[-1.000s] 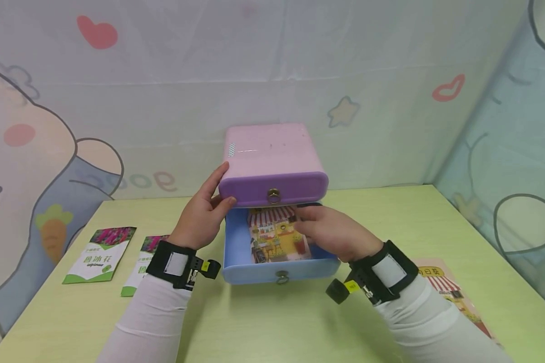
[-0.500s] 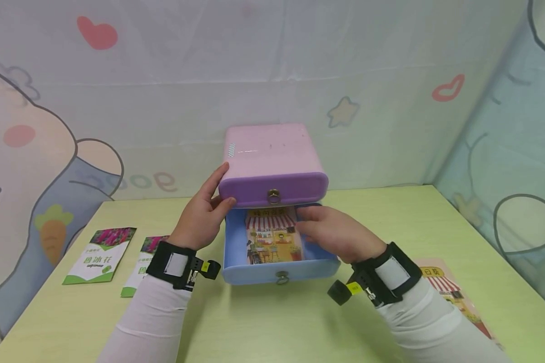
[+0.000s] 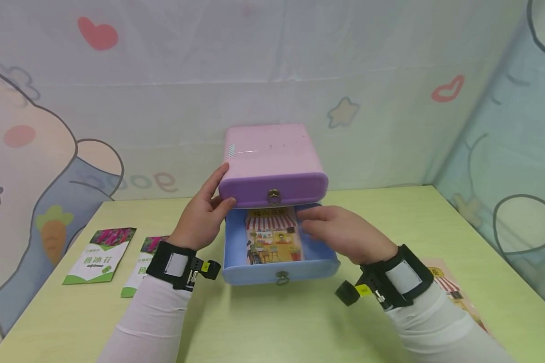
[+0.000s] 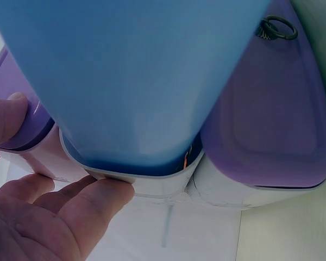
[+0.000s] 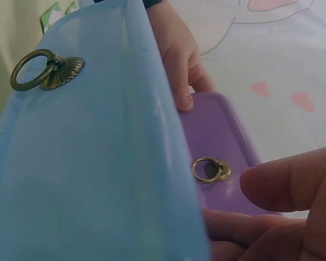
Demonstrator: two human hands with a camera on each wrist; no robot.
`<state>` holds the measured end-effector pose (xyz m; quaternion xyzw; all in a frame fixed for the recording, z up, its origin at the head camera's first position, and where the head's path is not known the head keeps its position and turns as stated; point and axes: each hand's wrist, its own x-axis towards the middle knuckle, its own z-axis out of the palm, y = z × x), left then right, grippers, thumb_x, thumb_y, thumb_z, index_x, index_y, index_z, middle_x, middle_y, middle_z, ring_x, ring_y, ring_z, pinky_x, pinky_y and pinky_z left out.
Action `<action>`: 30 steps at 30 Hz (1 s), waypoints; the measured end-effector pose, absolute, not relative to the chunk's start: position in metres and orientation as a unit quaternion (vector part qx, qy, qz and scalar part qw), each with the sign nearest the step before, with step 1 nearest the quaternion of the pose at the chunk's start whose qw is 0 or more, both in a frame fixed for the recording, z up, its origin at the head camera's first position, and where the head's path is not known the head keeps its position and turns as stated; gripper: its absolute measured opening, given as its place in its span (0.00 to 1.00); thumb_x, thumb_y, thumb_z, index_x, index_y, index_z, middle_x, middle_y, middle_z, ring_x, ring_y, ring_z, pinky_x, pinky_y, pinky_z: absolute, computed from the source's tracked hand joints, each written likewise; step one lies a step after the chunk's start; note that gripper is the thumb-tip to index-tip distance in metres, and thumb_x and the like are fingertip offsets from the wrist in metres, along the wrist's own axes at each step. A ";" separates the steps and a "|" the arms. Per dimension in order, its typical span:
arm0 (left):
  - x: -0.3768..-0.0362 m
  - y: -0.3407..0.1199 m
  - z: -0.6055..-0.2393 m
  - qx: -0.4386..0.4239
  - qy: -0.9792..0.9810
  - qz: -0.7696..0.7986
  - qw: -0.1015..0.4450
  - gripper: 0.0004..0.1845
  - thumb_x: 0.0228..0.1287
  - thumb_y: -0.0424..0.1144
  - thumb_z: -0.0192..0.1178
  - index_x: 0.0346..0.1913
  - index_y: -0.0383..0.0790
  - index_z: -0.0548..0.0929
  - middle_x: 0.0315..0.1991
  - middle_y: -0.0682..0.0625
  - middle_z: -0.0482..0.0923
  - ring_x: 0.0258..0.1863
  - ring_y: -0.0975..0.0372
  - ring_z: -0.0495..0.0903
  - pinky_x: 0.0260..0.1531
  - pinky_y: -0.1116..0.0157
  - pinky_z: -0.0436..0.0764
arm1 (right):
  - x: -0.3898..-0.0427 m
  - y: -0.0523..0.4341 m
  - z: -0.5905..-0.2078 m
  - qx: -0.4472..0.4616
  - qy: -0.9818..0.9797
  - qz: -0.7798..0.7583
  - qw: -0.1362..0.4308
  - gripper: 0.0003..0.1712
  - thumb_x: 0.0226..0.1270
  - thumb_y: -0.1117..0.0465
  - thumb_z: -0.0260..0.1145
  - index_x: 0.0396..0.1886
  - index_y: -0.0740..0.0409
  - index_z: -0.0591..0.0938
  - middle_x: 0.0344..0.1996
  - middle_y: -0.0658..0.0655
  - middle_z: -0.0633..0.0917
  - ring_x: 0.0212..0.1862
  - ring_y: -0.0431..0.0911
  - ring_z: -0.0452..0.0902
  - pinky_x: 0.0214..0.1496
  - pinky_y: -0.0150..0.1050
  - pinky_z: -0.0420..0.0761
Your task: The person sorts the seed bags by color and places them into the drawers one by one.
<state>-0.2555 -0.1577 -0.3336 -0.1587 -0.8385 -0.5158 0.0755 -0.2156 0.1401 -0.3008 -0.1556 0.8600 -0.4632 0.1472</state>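
A small cabinet [image 3: 270, 146] with a pink top stands at the back of the green table [image 3: 277, 322]. Its purple upper drawer [image 3: 272, 187] is shut. The blue lower drawer [image 3: 279, 272] is pulled out, and a seed packet [image 3: 272, 237] printed with a striped shop lies flat inside. My left hand [image 3: 209, 204] grips the cabinet's left front corner, thumb on the purple front. My right hand [image 3: 318, 222] hovers over the drawer's right side with fingers extended beside the packet's upper right edge, holding nothing. In the right wrist view, thumb and fingers [image 5: 282, 206] are apart, near the purple drawer [image 5: 217, 141].
Two green-and-white seed packets [image 3: 101, 253] [image 3: 143, 262] lie on the table to the left, the second partly under my left wrist. Another shop-printed packet [image 3: 454, 292] lies at the right, beneath my right forearm. Printed fabric walls close the back and right.
The packet, held tilted in my right hand a second ago, now lies flat in the blue drawer. My right hand let go and drew back slightly to the right. The left hand stayed.
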 end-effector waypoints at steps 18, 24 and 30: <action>-0.257 -0.157 -0.334 -0.157 -0.839 -0.516 0.074 0.40 0.81 0.38 0.57 0.84 0.74 0.52 0.86 0.55 0.51 0.77 0.47 0.71 0.67 0.46 0.78 | -0.195 0.204 -0.289 -0.121 0.892 -0.423 0.102 0.29 0.85 0.49 0.51 0.76 0.58 0.73 0.71 0.62 0.78 0.65 0.59 0.82 0.70 0.60 0.77; -0.257 -0.156 -0.335 -0.160 -0.836 -0.520 0.073 0.40 0.81 0.37 0.57 0.84 0.73 0.53 0.86 0.53 0.52 0.77 0.47 0.71 0.67 0.45 0.78 | -0.193 0.229 -0.296 -0.113 0.927 -0.347 0.090 0.34 0.86 0.44 0.51 0.78 0.60 0.70 0.74 0.65 0.75 0.64 0.62 0.81 0.65 0.61 0.79; -0.257 -0.157 -0.335 -0.162 -0.835 -0.521 0.075 0.39 0.82 0.38 0.56 0.84 0.71 0.53 0.86 0.52 0.53 0.77 0.46 0.70 0.68 0.45 0.77 | -0.189 0.247 -0.309 -0.106 0.946 -0.297 0.072 0.40 0.82 0.40 0.57 0.78 0.65 0.69 0.75 0.69 0.72 0.71 0.66 0.74 0.65 0.61 0.81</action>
